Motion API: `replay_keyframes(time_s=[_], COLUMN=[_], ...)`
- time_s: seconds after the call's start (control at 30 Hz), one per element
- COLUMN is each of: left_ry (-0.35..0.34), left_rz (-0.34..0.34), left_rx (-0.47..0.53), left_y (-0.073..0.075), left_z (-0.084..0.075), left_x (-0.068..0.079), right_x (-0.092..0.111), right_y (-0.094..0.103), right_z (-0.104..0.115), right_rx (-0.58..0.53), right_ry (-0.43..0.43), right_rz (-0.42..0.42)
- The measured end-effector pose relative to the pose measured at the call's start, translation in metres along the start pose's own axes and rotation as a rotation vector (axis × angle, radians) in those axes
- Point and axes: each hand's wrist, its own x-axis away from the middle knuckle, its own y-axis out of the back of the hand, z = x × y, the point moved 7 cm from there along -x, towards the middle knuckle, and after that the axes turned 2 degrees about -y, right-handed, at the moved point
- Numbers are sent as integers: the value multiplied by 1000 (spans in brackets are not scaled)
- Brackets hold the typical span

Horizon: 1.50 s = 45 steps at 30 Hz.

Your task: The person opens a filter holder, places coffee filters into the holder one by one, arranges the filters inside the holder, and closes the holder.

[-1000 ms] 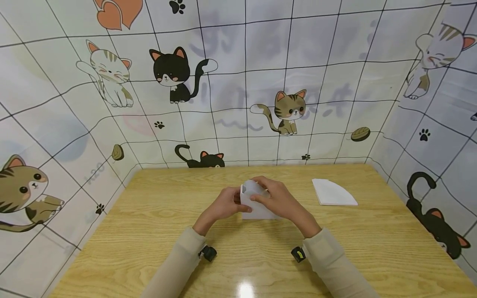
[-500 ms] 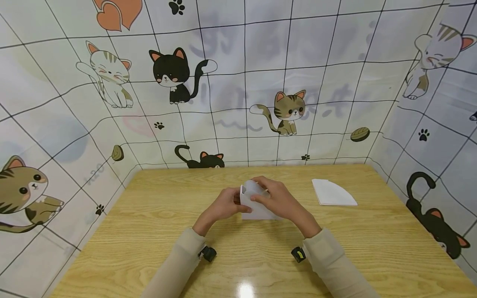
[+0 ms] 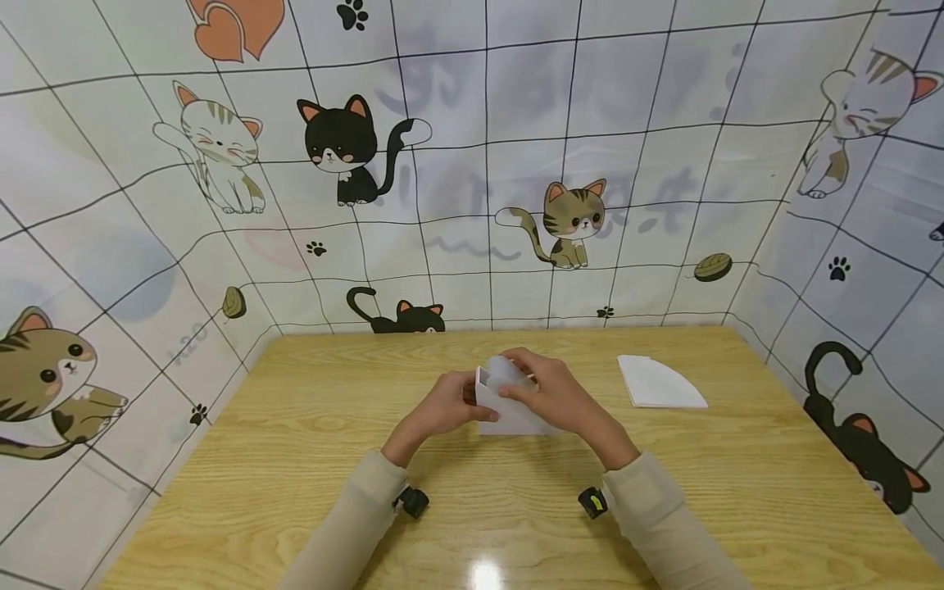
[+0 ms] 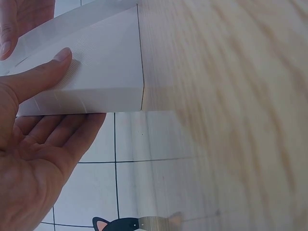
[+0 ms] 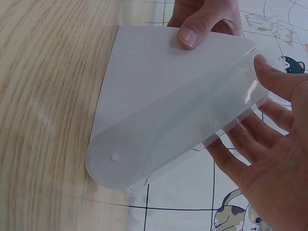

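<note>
White holder [image 3: 510, 423], contents unclear; L hand [image 3: 447, 403] grips it, R hand [image 3: 551, 395] pinches translucent cover [image 5: 159, 137]. White sheets [image 3: 660, 383] apart, twd R edge of table [image 3: 501, 500].

Pale wood-grain table [image 3: 487, 500], fan-shaped white paper [image 3: 661, 383] at right, white holder [image 3: 510, 421] upright mid-table.

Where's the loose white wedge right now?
In the head view, the white wedge lies on the table toward its far edge, right of the right hand.
</note>
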Motion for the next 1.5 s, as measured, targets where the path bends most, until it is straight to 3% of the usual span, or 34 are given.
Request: replay_keyframes(time_s=[0.3,0.63,1.5], left_ry=[-4,-3,0], left_rz=[-2,0,5], left_rx=[3,-4,-11], left_y=[0,1,1], left_z=[-2,-1,-1], left_x=[0,1,0], right_x=[0,-1,-1], right_y=[1,-1,4], right_z=[-1,1,1], right_rx=[11,45,56], right_ry=[-5,62,60], right_rz=[7,-2,-49])
